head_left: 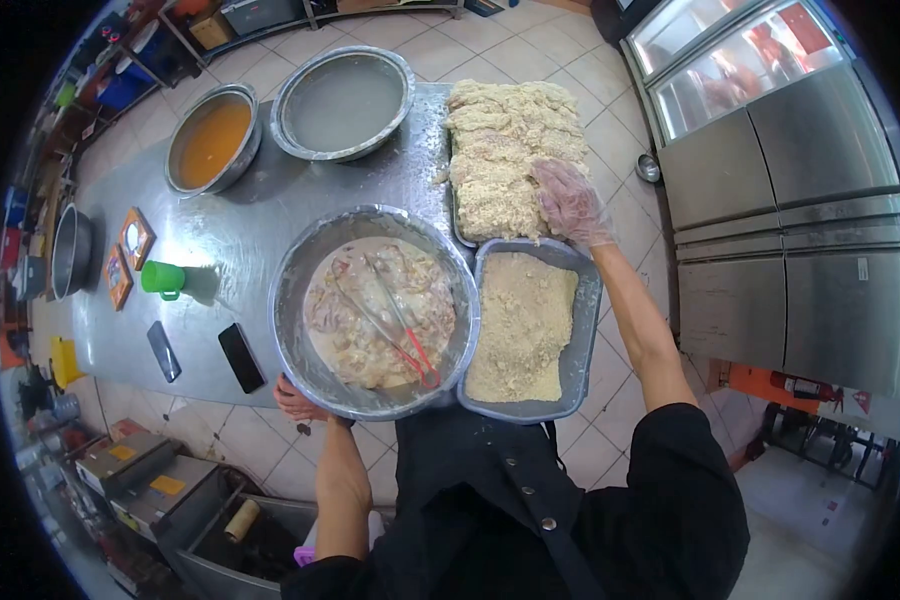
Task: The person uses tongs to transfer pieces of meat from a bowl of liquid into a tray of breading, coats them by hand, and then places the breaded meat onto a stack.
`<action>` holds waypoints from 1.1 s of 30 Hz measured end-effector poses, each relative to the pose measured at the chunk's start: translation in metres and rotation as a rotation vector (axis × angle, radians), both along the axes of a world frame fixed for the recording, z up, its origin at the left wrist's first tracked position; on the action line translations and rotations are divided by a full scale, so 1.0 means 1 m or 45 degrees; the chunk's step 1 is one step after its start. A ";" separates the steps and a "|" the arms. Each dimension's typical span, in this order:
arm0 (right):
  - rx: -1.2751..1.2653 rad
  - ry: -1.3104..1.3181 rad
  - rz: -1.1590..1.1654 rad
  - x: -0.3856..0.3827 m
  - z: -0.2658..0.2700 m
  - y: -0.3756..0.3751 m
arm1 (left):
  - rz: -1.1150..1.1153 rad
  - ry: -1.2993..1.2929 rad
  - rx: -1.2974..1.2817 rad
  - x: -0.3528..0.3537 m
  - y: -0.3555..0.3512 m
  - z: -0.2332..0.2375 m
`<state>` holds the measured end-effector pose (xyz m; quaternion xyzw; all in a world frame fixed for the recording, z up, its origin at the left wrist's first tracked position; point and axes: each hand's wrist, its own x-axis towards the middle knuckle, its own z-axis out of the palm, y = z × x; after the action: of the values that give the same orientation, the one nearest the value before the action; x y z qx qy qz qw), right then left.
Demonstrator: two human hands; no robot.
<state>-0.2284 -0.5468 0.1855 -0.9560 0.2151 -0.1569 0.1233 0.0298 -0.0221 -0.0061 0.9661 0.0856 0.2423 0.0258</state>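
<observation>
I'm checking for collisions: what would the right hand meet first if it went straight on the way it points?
Most likely the crumb-coated pieces; the gloved right hand points across them. Its fingers look already against them, though depth is hard to judge here.

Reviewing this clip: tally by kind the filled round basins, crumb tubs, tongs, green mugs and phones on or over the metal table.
Filled round basins: 3 (orange-liquid basin, grey-liquid basin, large basin of wet food)
Crumb tub: 1
Tongs: 1
Green mug: 1
Phones: 2 (dark phone, silvery phone)
Total: 8
</observation>
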 end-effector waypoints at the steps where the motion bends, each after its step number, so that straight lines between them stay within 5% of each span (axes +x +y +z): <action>1: -0.101 0.003 0.003 0.001 0.009 0.006 | 0.000 -0.026 0.003 -0.001 -0.001 0.002; 6: -0.254 0.063 0.104 0.029 0.029 0.044 | 0.065 -0.068 0.096 0.000 -0.002 -0.001; 8: -0.317 0.210 0.415 0.041 0.017 0.033 | 0.070 -0.018 0.040 -0.001 -0.008 0.009; 12: -0.339 0.315 0.568 0.047 0.008 0.009 | 0.076 0.003 0.096 0.001 0.000 0.003; 26: -0.478 0.390 0.590 0.051 0.021 0.031 | -0.060 -0.111 0.057 0.011 -0.027 0.017; 30: -0.255 -0.133 -0.064 0.009 0.018 0.018 | 0.004 -0.067 0.088 -0.003 -0.002 0.015; 33: -0.138 -0.016 -0.069 -0.015 0.013 0.015 | -0.007 -0.099 0.048 -0.001 -0.002 0.008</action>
<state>-0.2431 -0.5315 0.1984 -0.9541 0.2313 -0.1775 0.0684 0.0287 -0.0241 0.0015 0.9565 0.0774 0.2810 0.0115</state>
